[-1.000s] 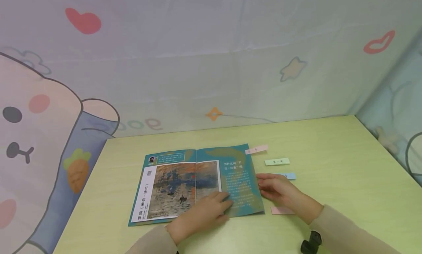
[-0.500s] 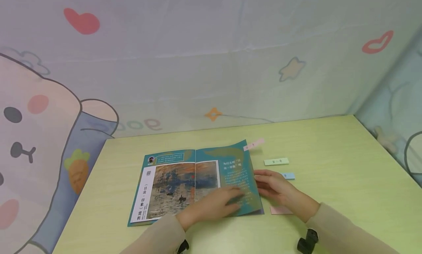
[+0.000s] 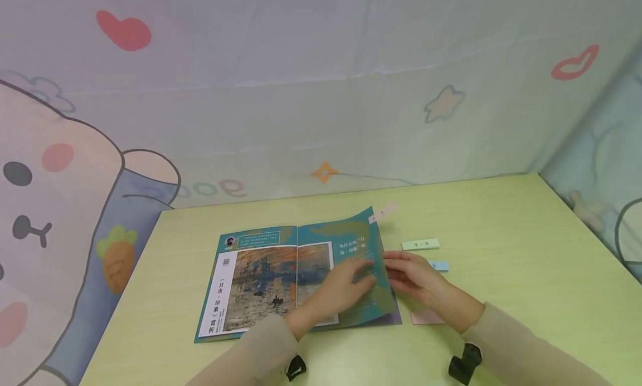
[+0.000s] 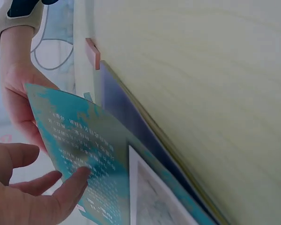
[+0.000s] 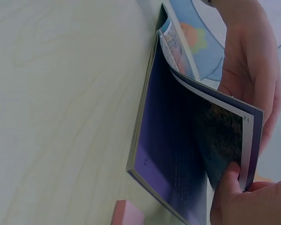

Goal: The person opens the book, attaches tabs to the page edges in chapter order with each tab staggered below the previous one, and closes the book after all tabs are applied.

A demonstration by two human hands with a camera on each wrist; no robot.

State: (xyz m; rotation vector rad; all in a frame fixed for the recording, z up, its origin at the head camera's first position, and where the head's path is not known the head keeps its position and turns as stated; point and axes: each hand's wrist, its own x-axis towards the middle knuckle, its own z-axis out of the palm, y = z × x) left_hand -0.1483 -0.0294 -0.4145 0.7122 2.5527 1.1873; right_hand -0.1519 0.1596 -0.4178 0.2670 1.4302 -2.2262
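Observation:
An open magazine [image 3: 261, 286] lies on the table, a harbour painting across its spread. Its right-hand page [image 5: 227, 124] is lifted and bends upward, baring a purple page [image 5: 154, 140] below. My right hand [image 3: 418, 280] pinches the outer edge of that lifted page, the thumb on its underside in the right wrist view. Over the page's upper face is my left hand [image 3: 346, 286], fingers spread loosely, with a fingertip at the printed text in the left wrist view. A pink paper tab [image 3: 383, 212] with handwriting sticks out from the page's top right edge.
Right of the magazine lie a green sticky-note pad [image 3: 420, 244], a blue pad [image 3: 440, 266] partly behind my right hand, and a pink pad [image 3: 426, 318]. The light-yellow table [image 3: 526, 252] meets a cartoon-printed cloth [image 3: 311, 96] at the back.
The right-hand page has risen from near flat, its pink tab going up with it, and purple shows underneath. My left hand has slid right and upward over the page; my right hand moved slightly left.

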